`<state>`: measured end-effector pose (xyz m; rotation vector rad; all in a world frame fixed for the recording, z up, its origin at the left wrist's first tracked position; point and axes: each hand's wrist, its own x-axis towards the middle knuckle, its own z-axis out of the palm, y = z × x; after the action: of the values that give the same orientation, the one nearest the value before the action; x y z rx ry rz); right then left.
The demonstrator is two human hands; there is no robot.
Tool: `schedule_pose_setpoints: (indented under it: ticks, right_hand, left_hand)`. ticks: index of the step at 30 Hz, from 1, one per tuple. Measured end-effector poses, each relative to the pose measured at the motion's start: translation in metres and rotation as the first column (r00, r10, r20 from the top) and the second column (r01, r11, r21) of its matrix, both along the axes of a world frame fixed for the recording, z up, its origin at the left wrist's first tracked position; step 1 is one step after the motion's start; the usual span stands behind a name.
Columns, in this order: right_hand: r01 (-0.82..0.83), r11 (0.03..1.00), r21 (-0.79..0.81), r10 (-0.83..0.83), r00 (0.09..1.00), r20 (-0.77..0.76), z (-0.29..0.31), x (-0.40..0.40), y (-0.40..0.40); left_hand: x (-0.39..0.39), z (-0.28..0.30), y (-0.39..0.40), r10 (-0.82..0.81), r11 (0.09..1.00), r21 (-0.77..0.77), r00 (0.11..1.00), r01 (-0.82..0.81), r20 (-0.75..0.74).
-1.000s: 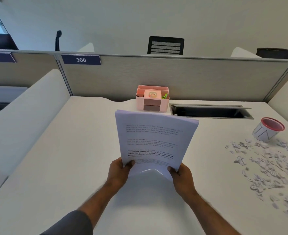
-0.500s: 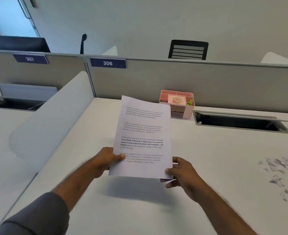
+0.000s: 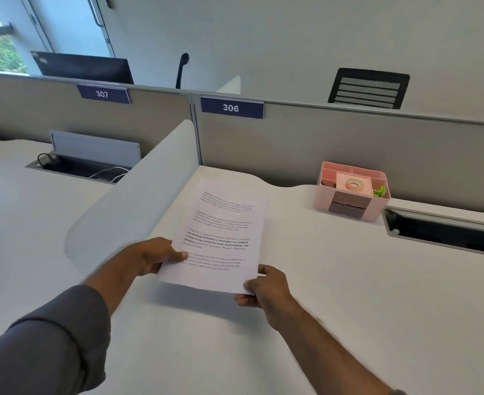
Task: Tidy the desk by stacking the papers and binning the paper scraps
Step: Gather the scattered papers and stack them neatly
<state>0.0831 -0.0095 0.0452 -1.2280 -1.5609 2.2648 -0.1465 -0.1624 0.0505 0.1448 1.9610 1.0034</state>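
A stack of printed white papers (image 3: 220,235) is held low over the white desk (image 3: 349,295), tilted away from me, near the desk's left side. My left hand (image 3: 152,255) grips its left edge with the thumb on top. My right hand (image 3: 266,286) pinches its near right corner. The paper scraps and the bin are out of view.
A pink desk organiser (image 3: 351,192) with a tape roll stands at the back right. Beside it is a black cable slot (image 3: 445,232). A curved white side divider (image 3: 138,203) borders the desk on the left; grey partitions labelled 306 and 307 run behind.
The stack has gone from upright to nearly flat and shifted left toward the divider. My view has turned left, so the scraps and the cup have left the frame.
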Motion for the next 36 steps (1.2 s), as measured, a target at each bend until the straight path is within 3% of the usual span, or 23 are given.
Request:
schedule_pose_setpoints:
  ticks: [6, 11, 16, 21, 30, 36]
  right_hand:
    - [0.014, 0.999, -0.052, -0.012, 1.0, 0.029, -0.016, -0.048, -0.015]
    - [0.025, 0.994, -0.102, -0.019, 0.998, 0.066, -0.031, -0.07, -0.023]
    - [-0.005, 0.996, -0.089, 0.015, 0.994, 0.105, -0.038, -0.089, -0.03]
    - [0.008, 0.996, -0.084, 0.003, 0.991, 0.131, -0.038, -0.106, -0.036]
    - [-0.003, 1.0, -0.001, 0.003, 0.988, 0.153, -0.04, -0.116, -0.047]
    - [-0.178, 0.957, 0.227, 0.108, 0.951, 0.29, -0.037, -0.11, -0.046]
  left_hand:
    - [-0.039, -0.019, -0.007, 0.111, 0.987, -0.116, 0.994, -0.111, -0.013]
    - [-0.055, -0.034, -0.001, 0.116, 0.948, -0.27, 0.975, -0.166, -0.19]
    - [-0.065, -0.048, -0.003, 0.215, 0.922, -0.236, 0.915, -0.305, -0.342]
    - [-0.061, -0.048, -0.016, -0.007, 0.909, -0.34, 0.805, -0.243, -0.594]
    - [-0.038, -0.057, -0.015, -0.205, 0.821, -0.515, 0.715, -0.246, -0.668]
    - [-0.034, -0.061, -0.016, -0.197, 0.841, -0.478, 0.681, -0.252, -0.705]
